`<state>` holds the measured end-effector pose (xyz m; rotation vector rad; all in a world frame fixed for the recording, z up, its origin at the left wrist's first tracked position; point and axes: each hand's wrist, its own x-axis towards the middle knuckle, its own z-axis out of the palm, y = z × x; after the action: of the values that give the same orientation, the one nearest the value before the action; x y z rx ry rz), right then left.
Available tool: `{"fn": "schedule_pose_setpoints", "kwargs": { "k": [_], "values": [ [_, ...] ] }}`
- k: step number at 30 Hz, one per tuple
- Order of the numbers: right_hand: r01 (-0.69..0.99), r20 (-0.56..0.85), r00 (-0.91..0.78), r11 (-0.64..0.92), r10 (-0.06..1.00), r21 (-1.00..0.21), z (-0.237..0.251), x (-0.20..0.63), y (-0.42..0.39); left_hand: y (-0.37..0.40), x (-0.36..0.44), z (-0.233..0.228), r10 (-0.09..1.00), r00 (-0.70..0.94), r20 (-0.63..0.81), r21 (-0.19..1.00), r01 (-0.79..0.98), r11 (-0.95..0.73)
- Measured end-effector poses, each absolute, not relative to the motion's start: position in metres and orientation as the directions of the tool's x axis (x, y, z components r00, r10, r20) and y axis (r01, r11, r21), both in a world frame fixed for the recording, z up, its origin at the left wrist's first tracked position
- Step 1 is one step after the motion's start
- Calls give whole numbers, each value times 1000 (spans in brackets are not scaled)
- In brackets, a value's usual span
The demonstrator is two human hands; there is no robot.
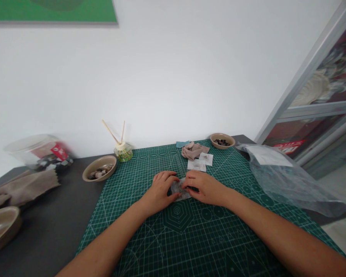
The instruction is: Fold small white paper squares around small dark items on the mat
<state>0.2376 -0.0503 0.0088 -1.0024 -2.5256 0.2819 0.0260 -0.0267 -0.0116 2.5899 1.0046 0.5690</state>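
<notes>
"Holding something in the middle of that green mat [138, 192]?"

"A small, pale, greyish sheet [177, 186]. It lies on the mat between my two hands, and both reach it. My left hand [161, 189] curves around its left side, thumb apart from the fingers; whether it grips or just steadies the sheet, I can't tell."

"And your right?"

"My right hand [203, 187] has its fingers bent over the other side, fingertips on the sheet. Pinching or pressing, I can't tell; the fingers hide it."

"What's around you?"

"Just beyond my hands, two white squares [196, 166] overlap beside a bunched beige cloth [192, 150], with a blue piece [182, 144] behind it. Farther right, a bowl [232, 141] holds dark pieces, and a clear plastic bag [279, 181] sprawls over the mat's edge. On my left stand a reed diffuser [123, 152] and a bowl of stone-like pieces [88, 171]."
</notes>
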Motion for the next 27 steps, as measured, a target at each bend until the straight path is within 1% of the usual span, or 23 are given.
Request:
{"fn": "schedule_pose_setpoints", "kwargs": {
  "k": [3, 8, 14, 20, 24, 27],
  "values": [
    [614, 301, -652, 717, 696, -329, 8, 237, -50, -27, 26, -11, 696, 675, 247, 420, 572, -704],
    [562, 302, -686, 746, 662, -357, 7, 235, -50, -27, 27, -9, 695, 678, 238, 426, 570, -703],
    [604, 295, -664, 725, 687, -330, 7, 236, -50, -28, 27, -8, 698, 674, 240, 429, 572, -699],
    [566, 305, -682, 744, 665, -355, 7, 233, -51, -28, 27, -7, 699, 677, 229, 426, 576, -698],
    [602, 310, -657, 726, 687, -333, 5, 236, -50, -28, 26, -8, 696, 680, 231, 423, 574, -701],
    [597, 321, -649, 723, 690, -348, 4, 236, -49, -27, 26, -9, 694, 681, 235, 422, 572, -704]
  ]
}}
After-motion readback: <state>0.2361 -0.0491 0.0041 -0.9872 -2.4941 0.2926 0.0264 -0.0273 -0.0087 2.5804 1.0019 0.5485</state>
